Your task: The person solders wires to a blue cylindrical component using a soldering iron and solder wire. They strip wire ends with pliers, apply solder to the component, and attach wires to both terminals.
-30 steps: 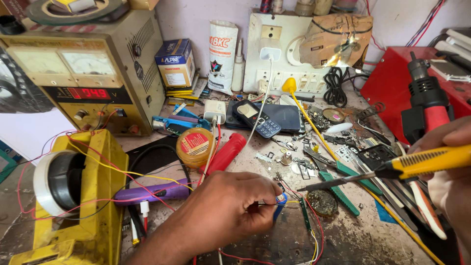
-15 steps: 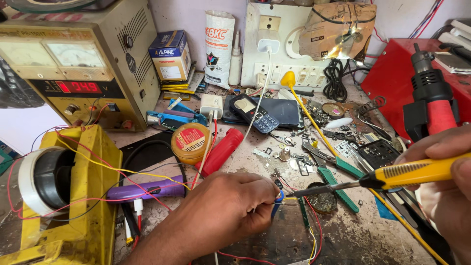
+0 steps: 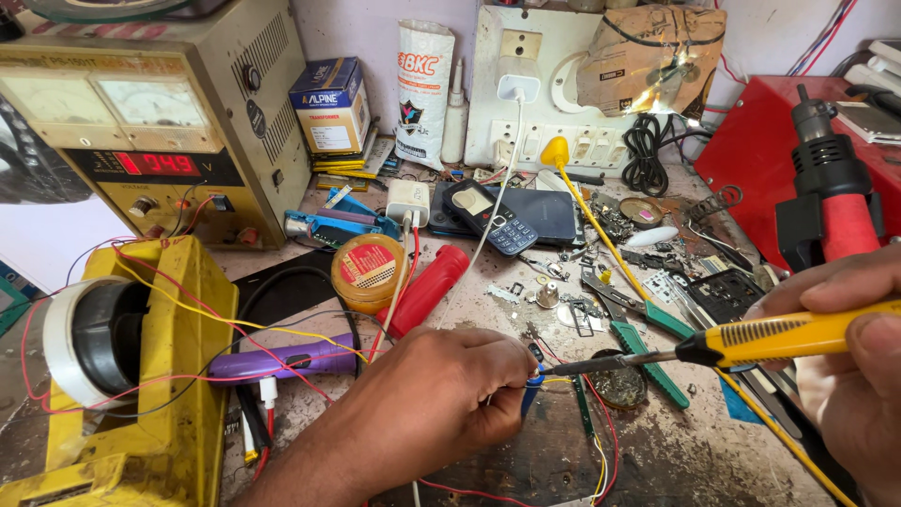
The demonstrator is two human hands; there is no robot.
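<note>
Left hand (image 3: 436, 404) pinches 1 thin yellow wire (image 3: 556, 379). Right hand (image 3: 849, 361) grasps yellow-handled soldering iron (image 3: 751, 340), its metal tip at the wire beside round flux tin (image 3: 368, 272).

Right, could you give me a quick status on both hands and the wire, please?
Left hand pinching thin wires. Right hand gripping yellow soldering iron, tip at the wires. Green-handled pliers lie just behind the iron's shaft.

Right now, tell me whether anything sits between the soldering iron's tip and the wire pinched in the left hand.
Nothing visible does. The soldering iron, held in the right hand, has its tip right at the wire ends pinched by the left hand.
</note>
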